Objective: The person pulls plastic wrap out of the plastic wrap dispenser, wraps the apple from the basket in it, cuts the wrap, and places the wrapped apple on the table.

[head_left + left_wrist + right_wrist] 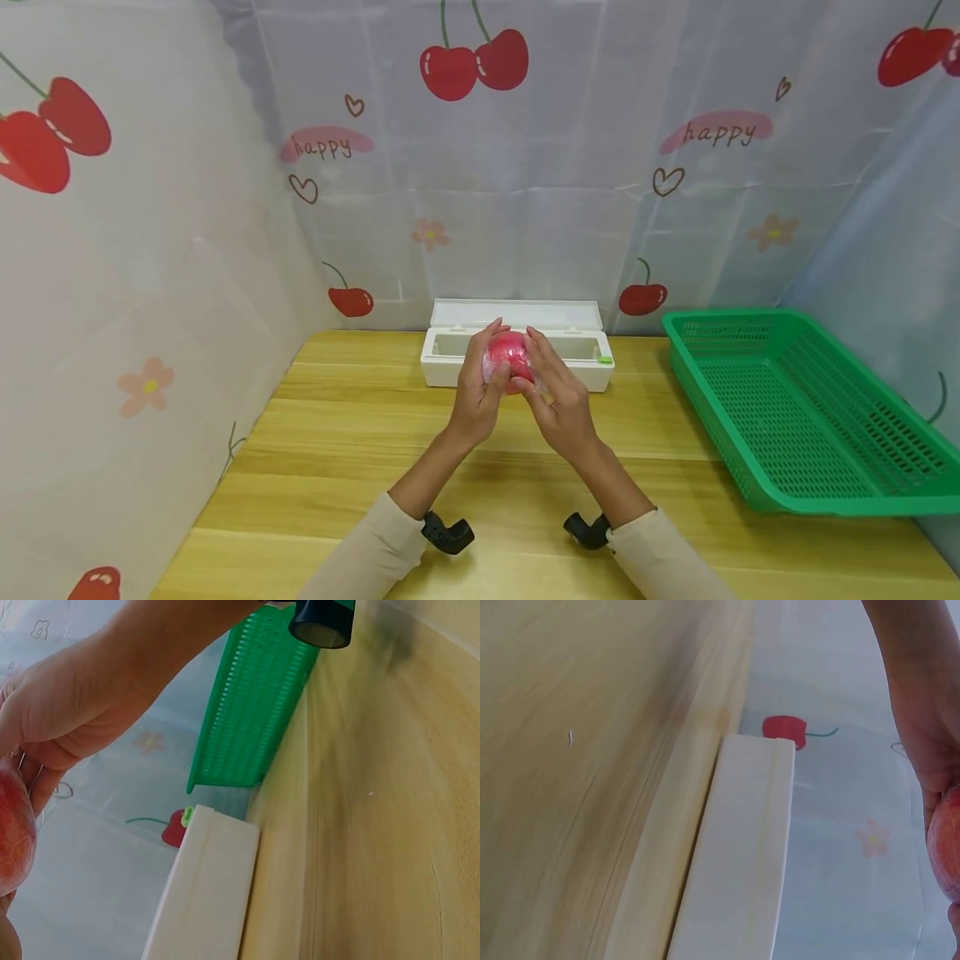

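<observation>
Between both hands is a round red fruit [508, 354] wrapped in clear plastic film, raised in front of the white box. My left hand [476, 402] holds its left side, thumb across the near face. On the other side my right hand [564, 410] grips it, fingers along the upper right and thumb low. The wrapped fruit [13, 829] shows at the left edge of the left wrist view; in the right wrist view the fruit [946, 844] is cut off by the right edge. Behind the hands stands a long white film box [442, 371], lid raised, a green slider [605, 360] at its right end.
A green perforated basket [750, 467] stands on the right of the wooden table [337, 467]. Printed curtains [525, 225] enclose the back and sides. Black wrist cameras [450, 535] hang under both forearms.
</observation>
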Demonstrator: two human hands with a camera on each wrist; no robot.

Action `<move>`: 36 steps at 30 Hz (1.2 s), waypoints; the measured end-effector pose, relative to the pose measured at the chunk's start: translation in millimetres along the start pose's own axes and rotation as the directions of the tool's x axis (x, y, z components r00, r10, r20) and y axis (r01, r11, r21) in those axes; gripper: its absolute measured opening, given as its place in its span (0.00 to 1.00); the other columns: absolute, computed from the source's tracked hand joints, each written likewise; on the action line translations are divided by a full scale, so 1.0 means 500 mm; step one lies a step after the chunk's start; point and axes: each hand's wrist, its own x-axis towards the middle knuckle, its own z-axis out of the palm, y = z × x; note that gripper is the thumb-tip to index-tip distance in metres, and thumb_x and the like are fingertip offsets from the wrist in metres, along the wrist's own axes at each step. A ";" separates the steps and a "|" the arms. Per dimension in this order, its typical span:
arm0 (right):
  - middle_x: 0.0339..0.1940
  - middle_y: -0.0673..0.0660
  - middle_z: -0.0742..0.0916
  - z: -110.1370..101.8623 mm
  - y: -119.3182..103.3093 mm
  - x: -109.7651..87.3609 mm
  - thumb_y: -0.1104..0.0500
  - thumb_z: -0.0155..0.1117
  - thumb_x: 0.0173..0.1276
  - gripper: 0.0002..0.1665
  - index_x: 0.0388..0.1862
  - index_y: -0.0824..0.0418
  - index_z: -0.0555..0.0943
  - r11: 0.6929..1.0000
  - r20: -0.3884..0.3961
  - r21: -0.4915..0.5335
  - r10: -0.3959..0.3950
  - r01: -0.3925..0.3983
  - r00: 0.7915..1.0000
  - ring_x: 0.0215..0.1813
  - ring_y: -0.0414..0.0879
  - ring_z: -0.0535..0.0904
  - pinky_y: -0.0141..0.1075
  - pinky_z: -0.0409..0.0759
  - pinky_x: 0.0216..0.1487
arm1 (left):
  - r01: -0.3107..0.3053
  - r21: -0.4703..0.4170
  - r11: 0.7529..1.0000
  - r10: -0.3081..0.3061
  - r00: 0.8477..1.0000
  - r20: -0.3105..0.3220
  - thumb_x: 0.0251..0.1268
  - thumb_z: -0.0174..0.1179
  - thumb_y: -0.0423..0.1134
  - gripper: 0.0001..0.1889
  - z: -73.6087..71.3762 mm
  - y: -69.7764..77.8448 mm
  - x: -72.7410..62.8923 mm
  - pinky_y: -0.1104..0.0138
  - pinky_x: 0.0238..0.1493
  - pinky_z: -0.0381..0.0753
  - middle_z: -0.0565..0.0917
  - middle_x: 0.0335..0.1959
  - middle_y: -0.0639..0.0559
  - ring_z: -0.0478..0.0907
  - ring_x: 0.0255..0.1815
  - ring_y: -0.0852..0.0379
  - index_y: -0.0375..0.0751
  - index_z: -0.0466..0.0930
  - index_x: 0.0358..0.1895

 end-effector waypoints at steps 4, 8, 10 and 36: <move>0.72 0.68 0.75 0.002 -0.001 -0.002 0.56 0.65 0.72 0.35 0.74 0.66 0.70 1.000 -0.003 -0.019 -0.001 0.001 1.000 0.67 0.63 0.76 0.35 0.76 0.61 | 0.012 0.028 1.000 -0.012 1.000 0.020 0.82 0.46 0.48 0.27 -0.002 -0.006 -0.003 0.60 0.54 0.85 0.70 0.67 0.43 0.74 0.61 0.48 0.45 0.60 0.77; 0.71 0.68 0.76 -0.004 0.006 0.001 0.54 0.66 0.71 0.36 0.73 0.68 0.70 0.999 0.010 -0.048 -0.017 0.017 1.000 0.68 0.63 0.76 0.36 0.76 0.62 | 0.042 0.028 0.999 -0.043 0.999 0.034 0.82 0.46 0.44 0.26 -0.002 -0.005 0.000 0.61 0.52 0.86 0.70 0.67 0.44 0.74 0.60 0.49 0.45 0.60 0.78; 0.71 0.67 0.76 -0.010 0.011 0.005 0.51 0.68 0.70 0.39 0.74 0.69 0.69 0.999 0.020 -0.036 -0.029 0.030 0.999 0.69 0.62 0.75 0.37 0.74 0.65 | 0.070 0.000 0.998 -0.070 0.997 0.030 0.81 0.46 0.39 0.25 -0.003 -0.005 0.003 0.62 0.51 0.86 0.71 0.67 0.43 0.75 0.59 0.49 0.45 0.60 0.78; 0.69 0.69 0.76 0.011 -0.003 0.000 0.48 0.59 0.73 0.36 0.72 0.69 0.71 1.000 0.021 -0.009 0.010 -0.009 1.000 0.67 0.63 0.75 0.32 0.72 0.68 | 0.061 -0.048 0.997 -0.063 0.997 -0.052 0.73 0.41 0.21 0.19 -0.005 0.074 0.017 0.68 0.44 0.85 0.76 0.58 0.29 0.77 0.50 0.48 0.22 0.70 0.62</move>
